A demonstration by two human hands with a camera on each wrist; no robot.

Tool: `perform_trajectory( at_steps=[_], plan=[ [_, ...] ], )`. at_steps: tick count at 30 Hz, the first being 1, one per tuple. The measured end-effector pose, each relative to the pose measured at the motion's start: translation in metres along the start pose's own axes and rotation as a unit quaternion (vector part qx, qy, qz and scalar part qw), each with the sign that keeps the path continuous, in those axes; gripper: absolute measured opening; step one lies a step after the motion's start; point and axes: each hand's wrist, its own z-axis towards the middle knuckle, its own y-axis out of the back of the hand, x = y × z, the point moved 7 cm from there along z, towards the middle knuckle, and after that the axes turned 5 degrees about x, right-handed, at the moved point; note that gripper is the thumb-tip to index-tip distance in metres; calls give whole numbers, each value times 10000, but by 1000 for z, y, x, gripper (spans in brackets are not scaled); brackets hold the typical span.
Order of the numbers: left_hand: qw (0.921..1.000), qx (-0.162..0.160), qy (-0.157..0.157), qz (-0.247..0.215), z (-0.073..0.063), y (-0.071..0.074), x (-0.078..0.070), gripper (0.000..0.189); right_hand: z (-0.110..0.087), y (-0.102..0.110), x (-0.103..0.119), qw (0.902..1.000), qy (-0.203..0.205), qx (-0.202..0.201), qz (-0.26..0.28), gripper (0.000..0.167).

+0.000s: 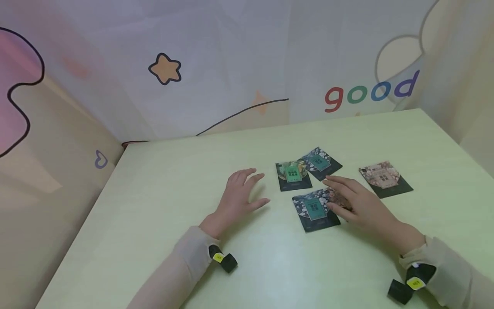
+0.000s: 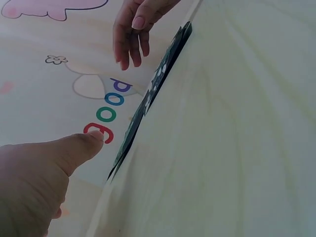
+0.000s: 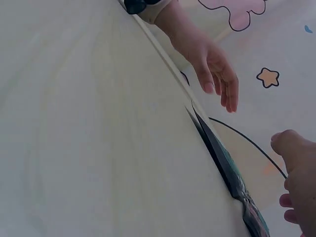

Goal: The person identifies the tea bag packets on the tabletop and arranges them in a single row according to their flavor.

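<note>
My left hand (image 1: 241, 197) hovers over the table to the left of several flat square packets, thumb apart from the fingers and holding nothing. Nearest to it is a dark packet with a green label (image 1: 293, 175), which touches or overlaps a blue floral packet (image 1: 321, 164) behind it. My right hand (image 1: 360, 206) is above a reddish floral packet (image 1: 338, 198) and hides most of it; its fingers hang loosely. That packet meets a teal-labelled floral packet (image 1: 315, 209) at the front. Farther right lies a pink floral packet (image 1: 386, 179). In both wrist views the packets appear edge-on.
The pale table (image 1: 154, 206) runs back to a printed cloth backdrop (image 1: 231, 64) with a star and the word "good". Cloth also hangs at the left and right sides. Each wrist wears a strap with a small black device (image 1: 228, 262).
</note>
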Motion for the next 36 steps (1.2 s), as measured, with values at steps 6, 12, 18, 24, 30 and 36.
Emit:
perform_trajectory(
  at_steps=[6,12,18,24,30,36],
  plan=[
    [9998,198,66,-67,10,-7,-4,60,-3,-12,10,9996,151,237,30,57],
    [9985,513,9,-208,28,-19,-10,58,-6,-24,14,9972,194,724,51,54],
    [9973,714,-88,-147,42,-30,-19,58,-7,-28,17,9952,465,859,-21,50],
    [9967,789,-103,143,52,-41,-25,55,-9,-32,17,9940,630,881,-172,48],
    [9962,821,-208,195,59,-48,-28,54,-10,-33,17,9938,647,881,-183,48],
    [9945,1007,-191,235,65,-52,-29,56,-9,-32,16,9941,647,841,-216,49]
  ],
)
